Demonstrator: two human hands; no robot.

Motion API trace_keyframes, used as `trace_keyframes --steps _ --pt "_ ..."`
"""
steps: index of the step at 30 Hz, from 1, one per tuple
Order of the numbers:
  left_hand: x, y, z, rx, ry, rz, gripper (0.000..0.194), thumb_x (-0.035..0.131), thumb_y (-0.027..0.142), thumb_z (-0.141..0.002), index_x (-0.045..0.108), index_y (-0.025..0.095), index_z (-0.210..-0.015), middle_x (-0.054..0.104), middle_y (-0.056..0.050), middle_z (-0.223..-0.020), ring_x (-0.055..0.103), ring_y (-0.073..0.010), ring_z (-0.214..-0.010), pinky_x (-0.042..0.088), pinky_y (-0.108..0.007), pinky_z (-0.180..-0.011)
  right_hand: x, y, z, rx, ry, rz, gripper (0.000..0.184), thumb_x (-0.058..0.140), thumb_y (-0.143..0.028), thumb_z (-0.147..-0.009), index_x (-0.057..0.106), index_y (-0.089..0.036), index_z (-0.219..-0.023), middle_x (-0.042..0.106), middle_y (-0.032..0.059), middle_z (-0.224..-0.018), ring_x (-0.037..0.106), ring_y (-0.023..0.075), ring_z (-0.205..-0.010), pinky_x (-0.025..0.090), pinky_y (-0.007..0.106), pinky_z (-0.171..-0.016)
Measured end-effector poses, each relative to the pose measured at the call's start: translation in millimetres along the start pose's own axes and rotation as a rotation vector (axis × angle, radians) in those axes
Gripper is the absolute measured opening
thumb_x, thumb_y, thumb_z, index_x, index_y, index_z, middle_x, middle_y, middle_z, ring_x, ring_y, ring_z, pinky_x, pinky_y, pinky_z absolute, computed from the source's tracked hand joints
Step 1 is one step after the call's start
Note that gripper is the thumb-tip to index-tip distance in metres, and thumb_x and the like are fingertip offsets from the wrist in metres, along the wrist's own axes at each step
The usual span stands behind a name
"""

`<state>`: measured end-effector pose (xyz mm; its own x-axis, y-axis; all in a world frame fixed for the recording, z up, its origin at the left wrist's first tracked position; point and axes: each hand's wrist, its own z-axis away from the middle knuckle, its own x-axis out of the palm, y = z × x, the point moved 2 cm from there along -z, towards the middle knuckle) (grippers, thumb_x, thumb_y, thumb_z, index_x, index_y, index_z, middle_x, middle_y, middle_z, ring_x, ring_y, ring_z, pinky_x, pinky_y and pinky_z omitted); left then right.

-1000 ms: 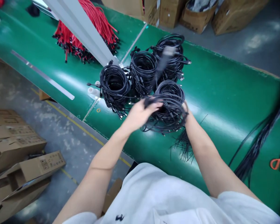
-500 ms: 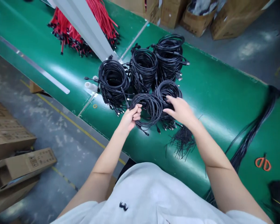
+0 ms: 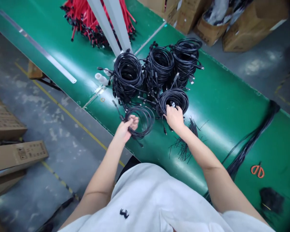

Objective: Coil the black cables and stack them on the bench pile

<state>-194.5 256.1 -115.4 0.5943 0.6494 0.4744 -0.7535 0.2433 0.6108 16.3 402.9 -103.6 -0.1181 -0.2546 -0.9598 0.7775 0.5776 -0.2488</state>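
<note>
My left hand [image 3: 127, 127] is closed round the side of a black coiled cable [image 3: 149, 120], held up over the near part of the bench and blurred by motion. To its right, my right hand [image 3: 175, 118] reaches onto a low stack of coiled black cables [image 3: 182, 96]. Its fingers are hooked over the near rim of the coils. Behind stand three taller stacks of the same cables: a left stack [image 3: 128, 69], a middle stack [image 3: 160, 61] and a right stack [image 3: 187, 53]. Loose plug ends stick out around them.
Thin black ties [image 3: 183, 146] lie by my right forearm. Farther right are a bundle of black cables [image 3: 253, 138] and orange-handled scissors [image 3: 257, 170]. Red cables [image 3: 87, 24] lie behind a grey post [image 3: 118, 29]. A metal ruler [image 3: 48, 54] lies at left; cardboard boxes [image 3: 253, 25] stand beyond the bench.
My left hand has drawn its coil left, away from the low stack. My right hand has moved down and closed on the stack's near rim. The whole view has shifted.
</note>
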Motion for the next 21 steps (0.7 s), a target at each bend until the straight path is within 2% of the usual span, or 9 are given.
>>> trace_keyframes --steps 2,4,5,7,9,12,14,17,21 --pt "2.2 -35 -25 -0.121 -0.056 -0.014 0.024 0.061 -0.001 -0.07 0.062 0.017 -0.086 0.073 -0.007 -0.108 0.07 -0.017 -0.098 0.059 -0.036 -0.086 16 6 -2 -0.008 -0.024 -0.009 0.047 0.052 -0.028 -0.094 0.053 -0.006 -0.135 0.064 0.0231 -0.119 0.06 0.0328 -0.111 0.037 0.049 -0.106" --pt "10.7 -68 -51 -0.21 -0.133 0.0 0.031 0.056 -0.004 -0.063 0.061 0.018 -0.085 0.071 -0.007 -0.12 0.067 -0.0217 -0.112 0.052 -0.051 -0.099 18 24 -9 0.015 -0.1 -0.017 0.045 0.057 -0.031 -0.091 0.057 -0.009 -0.13 0.068 0.0211 -0.114 0.062 0.0323 -0.108 0.042 0.046 -0.101" --pt "17.3 -81 -62 -0.22 -0.164 0.023 0.033 0.055 -0.004 -0.061 0.061 0.018 -0.084 0.071 -0.007 -0.123 0.065 -0.0226 -0.116 0.048 -0.055 -0.102 15 35 -14 0.046 -0.151 -0.036 0.044 0.06 -0.032 -0.089 0.06 -0.01 -0.126 0.07 0.0193 -0.108 0.064 0.032 -0.105 0.045 0.045 -0.098" --pt "34.3 -99 -82 -0.197 -0.214 0.089 0.034 0.053 -0.004 -0.058 0.061 0.018 -0.083 0.071 -0.006 -0.123 0.062 -0.0221 -0.12 0.044 -0.056 -0.106 3 55 -25 0.113 -0.245 -0.143 0.042 0.069 -0.032 -0.081 0.065 -0.014 -0.12 0.072 0.0145 -0.1 0.066 0.0307 -0.099 0.047 0.042 -0.094" --pt "53.7 -110 -95 -0.181 -0.239 0.149 0.036 0.053 -0.004 -0.057 0.061 0.018 -0.083 0.074 -0.004 -0.113 0.063 -0.0196 -0.116 0.043 -0.054 -0.108 -9 69 -39 0.149 -0.342 -0.336 0.038 0.076 -0.03 -0.073 0.07 -0.018 -0.109 0.073 0.0102 -0.099 0.066 0.0292 -0.097 0.049 0.041 -0.094" --pt "79.3 -115 -102 -0.197 -0.244 0.234 0.035 0.054 -0.005 -0.056 0.059 0.018 -0.082 0.073 0.001 -0.093 0.067 -0.0143 -0.094 0.044 -0.053 -0.108 -21 78 -58 0.193 -0.539 -0.645 0.031 0.081 -0.029 -0.068 0.074 -0.016 -0.094 0.074 0.0078 -0.096 0.066 0.0273 -0.095 0.051 0.042 -0.095" --pt "91.1 -114 -98 -0.194 -0.257 0.292 0.03 0.055 -0.005 -0.057 0.056 0.017 -0.078 0.069 0.003 -0.089 0.065 -0.0118 -0.086 0.045 -0.053 -0.107 -27 81 -64 0.26 -0.646 -0.742 0.032 0.083 -0.032 -0.067 0.075 -0.014 -0.092 0.074 0.009 -0.092 0.066 0.0271 -0.095 0.053 0.043 -0.094" --pt "105.6 -113 -90 -0.16 -0.309 0.303 0.025 0.057 -0.005 -0.058 0.053 0.016 -0.071 0.065 0.003 -0.089 0.065 -0.012 -0.091 0.045 -0.05 -0.109 -45 87 -66 0.29 -0.642 -0.707 0.036 0.08 -0.04 -0.072 0.075 -0.013 -0.095 0.074 0.0104 -0.097 0.066 0.0275 -0.099 0.051 0.046 -0.1" --pt "133.3 -118 -91 -0.187 -0.39 0.322 0.028 0.056 -0.006 -0.057 0.058 0.016 -0.075 0.062 0.001 -0.083 0.063 -0.0144 -0.096 0.047 -0.047 -0.108 -72 97 -66 0.131 -0.592 -0.553 0.044 0.077 -0.05 -0.074 0.075 -0.016 -0.103 0.073 0.0064 -0.108 0.063 0.0275 -0.11 0.045 0.046 -0.108"
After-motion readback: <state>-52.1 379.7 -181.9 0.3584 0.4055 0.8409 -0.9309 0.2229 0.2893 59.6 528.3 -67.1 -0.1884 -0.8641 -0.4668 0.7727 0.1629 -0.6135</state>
